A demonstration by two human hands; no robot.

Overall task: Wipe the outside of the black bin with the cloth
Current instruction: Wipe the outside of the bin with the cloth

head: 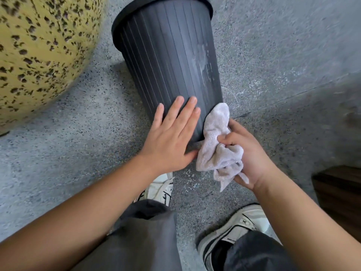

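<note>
The black ribbed bin [166, 55] lies tipped on the grey floor, its rim pointing away from me and its base toward me. A pale smear shows on its right flank. My left hand [172, 137] rests flat on the bin's lower wall with fingers spread, holding nothing. My right hand [246, 151] is closed around a crumpled pale grey cloth [216, 141]. The upper end of the cloth touches the bin's lower right edge near the base.
A large yellow speckled rounded object [39, 45] stands at the left, close to the bin. A dark wooden piece [340, 194] sits at the right edge. My two shoes [234, 229] and dark trousers are below, on the speckled grey floor [283, 65].
</note>
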